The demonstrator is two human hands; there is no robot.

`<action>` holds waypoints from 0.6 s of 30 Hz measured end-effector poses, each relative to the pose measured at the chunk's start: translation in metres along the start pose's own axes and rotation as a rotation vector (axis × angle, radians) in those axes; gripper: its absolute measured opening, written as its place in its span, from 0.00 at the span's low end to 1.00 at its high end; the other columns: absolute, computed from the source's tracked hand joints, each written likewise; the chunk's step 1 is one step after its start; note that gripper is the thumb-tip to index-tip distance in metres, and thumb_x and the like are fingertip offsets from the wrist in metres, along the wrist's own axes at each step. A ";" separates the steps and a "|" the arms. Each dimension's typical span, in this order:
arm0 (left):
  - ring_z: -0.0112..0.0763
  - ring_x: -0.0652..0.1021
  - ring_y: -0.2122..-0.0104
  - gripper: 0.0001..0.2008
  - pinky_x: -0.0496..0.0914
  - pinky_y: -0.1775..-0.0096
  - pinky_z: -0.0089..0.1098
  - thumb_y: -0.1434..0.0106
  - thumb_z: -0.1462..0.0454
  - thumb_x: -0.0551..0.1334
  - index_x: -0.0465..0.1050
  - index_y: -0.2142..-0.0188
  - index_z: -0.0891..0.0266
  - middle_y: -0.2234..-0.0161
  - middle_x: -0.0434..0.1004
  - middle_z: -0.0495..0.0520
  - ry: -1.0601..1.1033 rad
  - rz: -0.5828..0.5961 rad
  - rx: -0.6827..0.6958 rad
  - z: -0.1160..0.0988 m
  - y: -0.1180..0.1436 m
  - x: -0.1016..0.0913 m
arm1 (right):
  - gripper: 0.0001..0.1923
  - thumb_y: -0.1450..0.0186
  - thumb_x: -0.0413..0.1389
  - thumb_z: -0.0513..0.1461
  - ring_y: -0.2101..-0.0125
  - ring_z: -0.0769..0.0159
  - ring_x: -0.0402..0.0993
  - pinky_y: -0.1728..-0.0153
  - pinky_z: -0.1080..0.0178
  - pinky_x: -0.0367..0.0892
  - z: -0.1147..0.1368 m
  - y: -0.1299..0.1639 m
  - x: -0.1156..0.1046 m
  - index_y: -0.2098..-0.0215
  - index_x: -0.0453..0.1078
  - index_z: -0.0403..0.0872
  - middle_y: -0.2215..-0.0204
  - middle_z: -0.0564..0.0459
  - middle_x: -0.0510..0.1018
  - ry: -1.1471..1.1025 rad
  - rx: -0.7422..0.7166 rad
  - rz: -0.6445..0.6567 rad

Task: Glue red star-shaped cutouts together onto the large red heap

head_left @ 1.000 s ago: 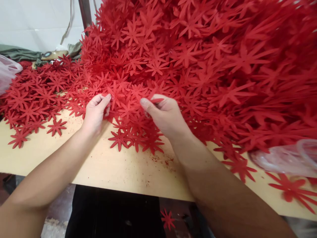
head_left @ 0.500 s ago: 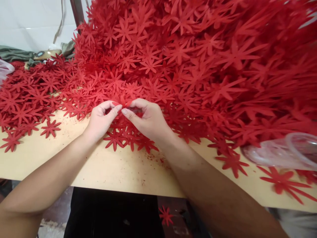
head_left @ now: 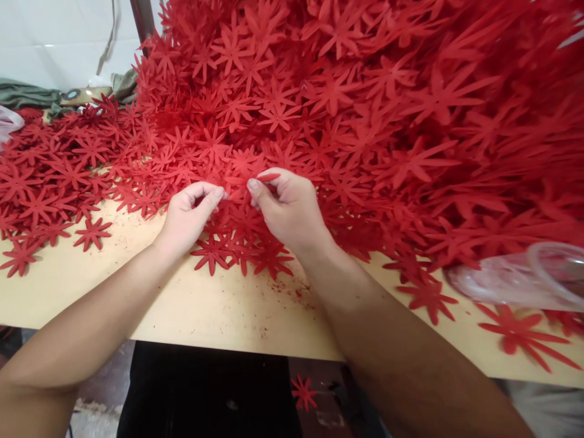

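My right hand (head_left: 294, 207) pinches a red flower cutout (head_left: 270, 177) between thumb and fingers; one narrow petal sticks out past the index finger and another points left. A hand's width away, my left hand (head_left: 186, 216) has its thumb and index finger pressed together at the tips. Whether anything small sits in that pinch cannot be made out against the red behind it. Both hands hover just over the front of a big heap of red flower cutouts (head_left: 278, 112), with several loose ones lying under and between the wrists.
A smaller pile of darker red cutouts (head_left: 45, 170) spreads at the left. A clear plastic cup (head_left: 497, 280) lies on its side at the right. Red crumbs dot the pale tabletop (head_left: 196, 310). Green cloth (head_left: 27, 96) lies at the back left. One cutout (head_left: 303, 392) is below the table edge.
My hands were together at the fingertips and have parted. The right hand moved right and slightly up with the flower cutout; the left stayed nearly in place.
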State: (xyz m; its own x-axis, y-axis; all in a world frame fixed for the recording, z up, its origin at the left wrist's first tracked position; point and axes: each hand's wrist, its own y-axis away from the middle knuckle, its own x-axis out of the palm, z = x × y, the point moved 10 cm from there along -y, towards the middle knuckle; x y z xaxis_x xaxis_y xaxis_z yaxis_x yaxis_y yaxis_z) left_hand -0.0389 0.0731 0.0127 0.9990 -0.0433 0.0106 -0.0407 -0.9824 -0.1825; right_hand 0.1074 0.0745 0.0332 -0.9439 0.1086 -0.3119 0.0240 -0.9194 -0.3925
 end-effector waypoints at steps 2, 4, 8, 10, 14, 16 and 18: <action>0.19 0.64 0.80 0.12 0.61 0.76 0.23 0.43 0.55 0.64 0.72 0.73 0.63 0.80 0.66 0.45 0.038 -0.023 -0.034 0.002 0.000 -0.003 | 0.14 0.35 0.51 0.46 0.80 0.73 0.60 0.74 0.64 0.59 -0.004 -0.002 -0.009 0.76 0.61 0.48 0.84 0.58 0.62 0.142 -0.033 -0.050; 0.18 0.64 0.81 0.12 0.60 0.77 0.23 0.42 0.55 0.63 0.72 0.72 0.62 0.79 0.65 0.45 0.075 -0.042 -0.078 0.003 -0.001 -0.005 | 0.18 0.33 0.47 0.49 0.78 0.70 0.62 0.71 0.61 0.61 -0.007 -0.004 -0.018 0.77 0.61 0.48 0.82 0.56 0.62 0.286 -0.077 -0.109; 0.19 0.66 0.81 0.18 0.61 0.78 0.24 0.37 0.50 0.54 0.70 0.70 0.62 0.78 0.65 0.46 0.184 -0.074 -0.234 0.009 0.000 -0.005 | 0.19 0.38 0.51 0.54 0.58 0.57 0.67 0.58 0.51 0.64 0.004 -0.004 -0.031 0.64 0.65 0.48 0.63 0.44 0.69 0.457 -0.217 -0.206; 0.19 0.67 0.81 0.23 0.62 0.77 0.24 0.35 0.47 0.48 0.69 0.69 0.62 0.77 0.65 0.47 0.252 -0.075 -0.309 0.012 0.002 -0.003 | 0.23 0.40 0.54 0.54 0.50 0.51 0.62 0.53 0.46 0.61 0.017 0.000 -0.028 0.57 0.65 0.47 0.55 0.40 0.67 0.482 -0.272 -0.202; 0.20 0.67 0.80 0.30 0.63 0.76 0.24 0.37 0.41 0.43 0.70 0.66 0.62 0.77 0.64 0.48 0.301 -0.058 -0.365 0.012 0.005 0.002 | 0.16 0.38 0.53 0.50 0.59 0.59 0.68 0.57 0.52 0.63 0.037 0.013 0.006 0.62 0.67 0.47 0.63 0.46 0.72 0.396 -0.289 0.030; 0.21 0.68 0.79 0.32 0.64 0.75 0.24 0.38 0.40 0.43 0.71 0.63 0.63 0.77 0.65 0.49 0.306 -0.055 -0.387 0.012 0.008 0.004 | 0.15 0.39 0.54 0.49 0.67 0.64 0.68 0.62 0.58 0.64 0.039 0.021 0.029 0.66 0.67 0.46 0.69 0.49 0.73 0.341 -0.269 0.181; 0.21 0.68 0.78 0.31 0.65 0.74 0.25 0.37 0.41 0.43 0.71 0.59 0.62 0.77 0.65 0.49 0.304 -0.058 -0.390 0.012 0.010 0.006 | 0.14 0.41 0.58 0.48 0.69 0.65 0.67 0.64 0.60 0.63 0.038 0.026 0.042 0.69 0.67 0.45 0.71 0.51 0.73 0.338 -0.265 0.261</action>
State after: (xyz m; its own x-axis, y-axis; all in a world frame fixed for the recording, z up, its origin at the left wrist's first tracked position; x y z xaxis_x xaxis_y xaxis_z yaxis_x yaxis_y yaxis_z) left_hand -0.0333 0.0652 -0.0006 0.9517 0.0194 0.3064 -0.0468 -0.9772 0.2072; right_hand 0.0562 0.0410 0.0430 -0.7372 0.0447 -0.6742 0.3691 -0.8091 -0.4572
